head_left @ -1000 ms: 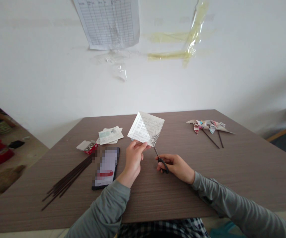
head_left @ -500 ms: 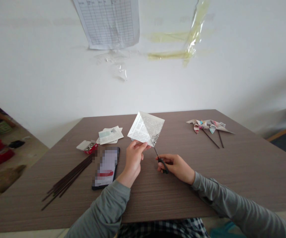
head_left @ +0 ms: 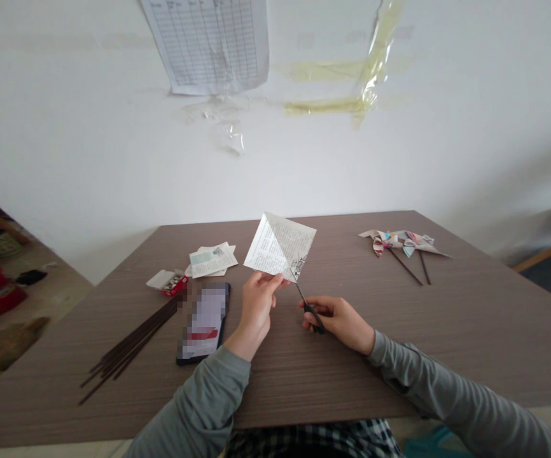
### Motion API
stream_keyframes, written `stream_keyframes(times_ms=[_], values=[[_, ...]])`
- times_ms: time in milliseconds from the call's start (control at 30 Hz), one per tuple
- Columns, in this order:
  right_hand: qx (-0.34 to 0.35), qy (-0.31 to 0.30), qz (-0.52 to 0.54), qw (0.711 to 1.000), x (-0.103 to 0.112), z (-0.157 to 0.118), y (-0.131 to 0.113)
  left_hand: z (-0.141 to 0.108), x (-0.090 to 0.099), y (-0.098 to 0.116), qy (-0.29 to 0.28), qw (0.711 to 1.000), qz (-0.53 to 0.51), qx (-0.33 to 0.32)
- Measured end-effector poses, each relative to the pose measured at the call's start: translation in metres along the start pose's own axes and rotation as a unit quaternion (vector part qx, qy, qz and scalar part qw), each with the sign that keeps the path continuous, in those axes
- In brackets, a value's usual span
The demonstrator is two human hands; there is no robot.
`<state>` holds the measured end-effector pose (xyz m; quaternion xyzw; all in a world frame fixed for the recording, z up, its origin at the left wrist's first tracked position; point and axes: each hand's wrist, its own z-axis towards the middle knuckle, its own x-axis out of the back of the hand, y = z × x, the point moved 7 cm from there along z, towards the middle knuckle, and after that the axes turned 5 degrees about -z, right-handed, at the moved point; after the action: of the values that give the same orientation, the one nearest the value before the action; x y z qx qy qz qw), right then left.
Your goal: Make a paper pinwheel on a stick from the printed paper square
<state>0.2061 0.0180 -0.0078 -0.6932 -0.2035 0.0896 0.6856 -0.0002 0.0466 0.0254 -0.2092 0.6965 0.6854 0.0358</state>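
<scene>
A square of printed paper (head_left: 280, 245) with a diagonal crease is held up above the table by my left hand (head_left: 258, 305), whose fingers pinch its lower edge. My right hand (head_left: 335, 318) is closed on the black handles of a pair of scissors (head_left: 314, 318). The scissor blades point up and left and meet the paper at its bottom corner, just right of my left fingertips. How far the blades reach into the paper is hard to tell.
On the brown table (head_left: 399, 356), left, are paper pieces (head_left: 213, 260), a small red-and-white box (head_left: 173, 284), dark sticks (head_left: 132, 343) and a phone (head_left: 206, 321). Paper pinwheels (head_left: 402, 243) on sticks lie at the right. A wall stands behind.
The paper has tilted slightly, its top corner shifting a little to the left. Both hands keep their holds and have barely moved.
</scene>
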Motion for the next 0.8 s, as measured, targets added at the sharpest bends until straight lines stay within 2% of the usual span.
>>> stream_keyframes(times_ms=[467,800], values=[[-0.001,-0.002,-0.028,1.000,0.007,0.005,0.013,0.001,0.001,0.002,-0.009,1.000,0.004,-0.006],[0.009,0.019,-0.013,1.000,0.011,0.002,0.000,-0.002,-0.004,0.002,-0.012,1.000,0.014,0.010]])
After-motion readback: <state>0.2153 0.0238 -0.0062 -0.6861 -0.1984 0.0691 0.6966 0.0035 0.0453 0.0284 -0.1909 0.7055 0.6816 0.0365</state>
